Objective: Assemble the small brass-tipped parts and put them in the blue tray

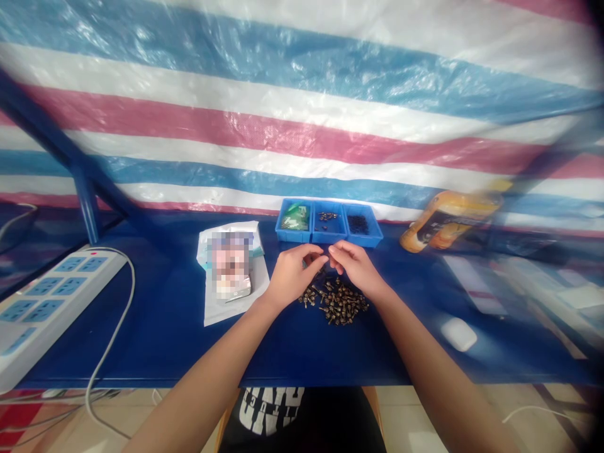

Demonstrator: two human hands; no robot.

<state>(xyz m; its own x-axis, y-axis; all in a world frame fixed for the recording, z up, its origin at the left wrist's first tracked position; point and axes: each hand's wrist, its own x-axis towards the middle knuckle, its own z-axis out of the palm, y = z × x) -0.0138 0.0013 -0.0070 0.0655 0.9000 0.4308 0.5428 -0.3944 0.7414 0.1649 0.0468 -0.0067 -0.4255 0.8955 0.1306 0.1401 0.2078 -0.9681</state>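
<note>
Left hand [296,272] and right hand [357,267] curl, grip unclear, near one parts pile [343,304] and three bins [325,237].

Blue table [158,343]
Metal parts [343,303] lie central, blue bins [326,238] far, power strip [53,302] left, bottle [443,220] far right.

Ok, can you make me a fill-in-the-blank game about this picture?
1. The person's left hand and right hand are near a heap of small brassy metal pieces on a flat, ____-coloured tabletop.
2. Beyond the hands, exactly ____ open blue plastic bins stand in a row.
3. The long white power strip with blue sockets lies on the person's ____ side.

Missing words: blue; three; left.
</note>
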